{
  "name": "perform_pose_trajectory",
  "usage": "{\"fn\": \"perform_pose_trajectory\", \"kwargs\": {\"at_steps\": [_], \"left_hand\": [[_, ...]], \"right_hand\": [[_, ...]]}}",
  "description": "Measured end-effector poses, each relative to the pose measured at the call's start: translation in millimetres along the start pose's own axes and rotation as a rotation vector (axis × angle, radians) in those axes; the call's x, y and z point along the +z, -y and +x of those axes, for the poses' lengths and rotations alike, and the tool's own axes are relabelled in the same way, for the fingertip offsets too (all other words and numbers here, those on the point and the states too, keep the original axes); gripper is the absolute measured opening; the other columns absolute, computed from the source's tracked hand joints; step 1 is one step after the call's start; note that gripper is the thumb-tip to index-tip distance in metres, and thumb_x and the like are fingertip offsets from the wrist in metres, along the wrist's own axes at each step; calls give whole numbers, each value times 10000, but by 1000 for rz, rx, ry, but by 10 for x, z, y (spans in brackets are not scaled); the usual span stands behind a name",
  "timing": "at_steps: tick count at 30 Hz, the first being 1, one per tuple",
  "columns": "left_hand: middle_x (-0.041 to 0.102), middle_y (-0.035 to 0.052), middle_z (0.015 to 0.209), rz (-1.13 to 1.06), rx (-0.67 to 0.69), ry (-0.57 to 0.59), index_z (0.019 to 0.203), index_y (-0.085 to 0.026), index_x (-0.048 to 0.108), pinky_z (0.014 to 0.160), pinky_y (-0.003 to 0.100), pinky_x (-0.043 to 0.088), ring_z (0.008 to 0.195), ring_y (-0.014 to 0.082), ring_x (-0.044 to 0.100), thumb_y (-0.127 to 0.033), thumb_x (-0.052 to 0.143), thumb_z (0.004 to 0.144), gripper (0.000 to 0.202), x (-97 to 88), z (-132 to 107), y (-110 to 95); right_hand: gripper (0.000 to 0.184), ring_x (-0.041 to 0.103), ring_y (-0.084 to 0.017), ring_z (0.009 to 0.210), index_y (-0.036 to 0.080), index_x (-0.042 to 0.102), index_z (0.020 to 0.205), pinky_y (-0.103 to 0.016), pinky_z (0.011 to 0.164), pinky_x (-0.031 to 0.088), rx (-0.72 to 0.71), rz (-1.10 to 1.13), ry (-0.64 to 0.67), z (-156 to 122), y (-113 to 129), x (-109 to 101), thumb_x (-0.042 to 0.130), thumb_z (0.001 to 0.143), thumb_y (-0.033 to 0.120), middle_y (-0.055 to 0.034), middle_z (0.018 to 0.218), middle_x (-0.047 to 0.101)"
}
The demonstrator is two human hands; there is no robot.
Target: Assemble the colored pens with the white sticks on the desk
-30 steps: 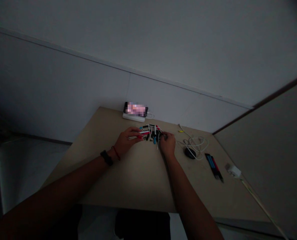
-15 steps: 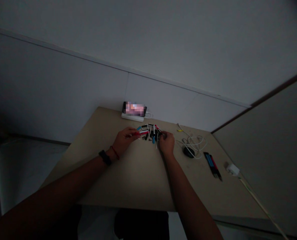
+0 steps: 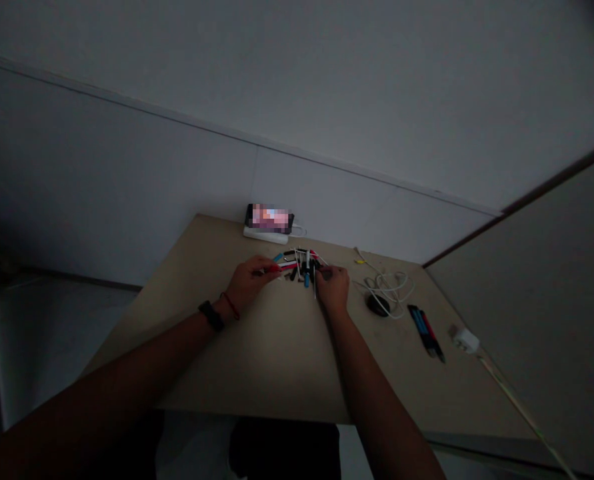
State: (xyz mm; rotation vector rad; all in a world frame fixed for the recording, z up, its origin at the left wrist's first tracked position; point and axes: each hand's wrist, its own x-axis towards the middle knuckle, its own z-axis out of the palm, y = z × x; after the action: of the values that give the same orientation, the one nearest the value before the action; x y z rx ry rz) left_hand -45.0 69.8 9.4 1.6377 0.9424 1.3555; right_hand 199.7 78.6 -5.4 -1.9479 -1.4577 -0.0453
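Matt, smooth finish is being shown by the tan board tabletop (image 3: 277, 360). Glossy plastic handles and thin metal shafts are being shown by the small tools (image 3: 304, 263). Smooth white plastic is being shown by the cable (image 3: 394, 288) and charger (image 3: 465, 340); dark plastic, with a slight sheen, by the mouse (image 3: 377, 305).

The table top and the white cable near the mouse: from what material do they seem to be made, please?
The table top looks like bare wood board, perhaps plywood or fibreboard: pale tan and matte, with no clear shine. The white cable seems to be soft plastic, because it lies in loose, bending loops; its finish is hard to tell in this dim light.
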Motion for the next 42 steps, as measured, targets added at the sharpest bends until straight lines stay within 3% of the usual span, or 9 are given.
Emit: {"fn": "perform_pose_trajectory", "kwargs": {"at_steps": [11,21,27,32,38,42], "left_hand": [[720,55,942,-26,-7,42,856,-196,764,811,312,537,875,177,660,-429,724,820,239,11,-11,-26],[741,37,886,7,-51,39,851,-187,746,839,334,540,872,190,669,-417,699,845,235,19,-25,-52],[733,65,1037,-54,-20,77,921,-197,766,904,352,541,997,204,671,-406,687,859,232,24,-15,-46],[692,79,1110,11,38,92,911,-208,785,882,333,548,1030,205,656,-378,714,839,198,33,-25,3],[726,59,1011,130,83,237,940,-230,801,906,346,524,956,201,665,-338,690,866,172,34,-79,-10],[723,80,1067,120,115,236,959,-222,801,910,351,528,974,209,665,-357,689,869,197,21,-91,-44]], "right_hand": [[287,606,-291,947,125,772,879,-417,928,448,-3,-18,0,13,-13,4,602,812,346,-174,984,674],[327,641,-254,885,114,729,934,-372,858,483,32,183,-122,6,92,-86,551,847,375,-152,947,716],[336,640,-192,696,148,729,944,-300,664,506,-106,438,91,-89,275,-163,617,822,441,-75,834,732],[232,635,-176,667,184,737,876,-289,636,503,-291,484,288,-168,372,-237,666,798,390,-40,769,722],[221,631,-175,658,199,734,843,-278,595,493,-255,667,413,-196,421,-293,711,772,407,-39,747,717],[235,609,-161,629,197,738,829,-268,575,474,-247,689,422,-184,424,-307,730,760,421,-36,732,713]]}}
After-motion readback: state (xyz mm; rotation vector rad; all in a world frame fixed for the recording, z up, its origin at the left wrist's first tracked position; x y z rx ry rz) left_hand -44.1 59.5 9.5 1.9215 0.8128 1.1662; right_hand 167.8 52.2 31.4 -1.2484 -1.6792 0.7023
